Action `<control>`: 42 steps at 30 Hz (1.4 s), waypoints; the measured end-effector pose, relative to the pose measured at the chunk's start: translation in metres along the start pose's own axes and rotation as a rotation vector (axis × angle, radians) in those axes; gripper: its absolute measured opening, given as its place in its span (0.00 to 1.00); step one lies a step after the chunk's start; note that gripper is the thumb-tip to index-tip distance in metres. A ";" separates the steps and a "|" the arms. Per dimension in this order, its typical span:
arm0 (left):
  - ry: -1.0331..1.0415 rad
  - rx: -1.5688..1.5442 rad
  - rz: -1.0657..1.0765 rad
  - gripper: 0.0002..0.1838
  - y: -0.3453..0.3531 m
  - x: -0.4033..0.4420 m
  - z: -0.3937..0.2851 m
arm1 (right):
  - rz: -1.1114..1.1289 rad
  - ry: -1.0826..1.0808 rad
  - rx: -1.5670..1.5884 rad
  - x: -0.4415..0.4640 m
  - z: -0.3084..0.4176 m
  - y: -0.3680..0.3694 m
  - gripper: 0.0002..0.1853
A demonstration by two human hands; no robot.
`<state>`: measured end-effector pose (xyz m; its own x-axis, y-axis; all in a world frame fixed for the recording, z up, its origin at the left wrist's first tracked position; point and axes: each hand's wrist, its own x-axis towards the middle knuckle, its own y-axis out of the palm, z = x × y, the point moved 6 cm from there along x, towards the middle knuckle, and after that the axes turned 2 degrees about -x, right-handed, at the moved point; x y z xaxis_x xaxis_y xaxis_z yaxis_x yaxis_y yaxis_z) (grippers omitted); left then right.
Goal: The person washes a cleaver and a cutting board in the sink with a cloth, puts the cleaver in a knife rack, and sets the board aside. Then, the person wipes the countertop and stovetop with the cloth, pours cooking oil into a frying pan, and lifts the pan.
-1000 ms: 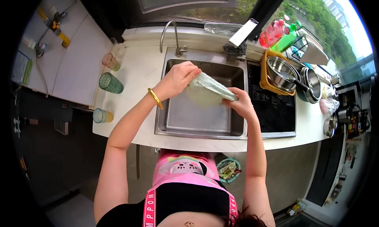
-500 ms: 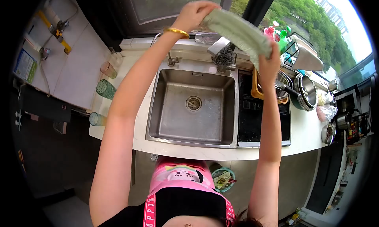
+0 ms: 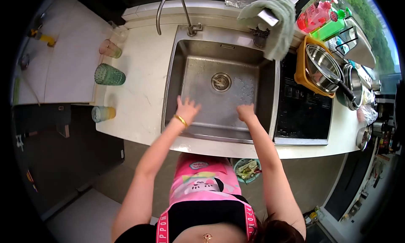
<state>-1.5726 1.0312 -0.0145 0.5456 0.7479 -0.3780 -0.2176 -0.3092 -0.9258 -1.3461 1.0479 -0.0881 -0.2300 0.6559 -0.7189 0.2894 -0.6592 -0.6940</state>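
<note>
Over the left part of the steel sink [image 3: 211, 112], my left hand [image 3: 187, 109] has its fingers spread and holds nothing. My right hand [image 3: 246, 112] is over the right part of the basin with its fingers curled in; whether anything is inside them is too small to tell. A pale green cloth [image 3: 282, 27] hangs draped at the sink's back right corner, over a holder by the window. Water drops dot the basin near the drain [image 3: 221, 81]. The faucet [image 3: 192, 28] arches at the back left of the sink.
Several glasses, one of them green [image 3: 109, 74], line the counter's left side. Right of the sink are a black cooktop [image 3: 303, 112], a yellow basket [image 3: 301, 65] with steel pots, and soap bottles [image 3: 314, 17]. A bin [image 3: 247, 170] with scraps stands below the counter.
The green cloth has left both hands and now hangs at the back right corner. My hands have come down and back over the basin; the left fingers have spread.
</note>
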 end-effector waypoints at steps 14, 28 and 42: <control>-0.060 -0.930 -0.315 0.14 0.031 -0.086 0.037 | -0.564 0.230 0.087 0.216 0.030 0.009 0.08; 0.355 -0.139 -0.049 0.39 0.017 0.005 -0.083 | -1.581 0.496 0.528 -0.123 -0.048 -0.039 0.09; 0.197 -0.227 -0.272 0.40 0.039 0.016 -0.079 | -1.842 0.971 1.659 -0.253 -0.048 0.446 0.09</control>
<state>-1.5086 0.9848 -0.0564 0.7078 0.7006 -0.0904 0.1282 -0.2532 -0.9589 -1.1142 0.6057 -0.2146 0.9796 0.1873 0.0725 -0.1806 0.9795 -0.0894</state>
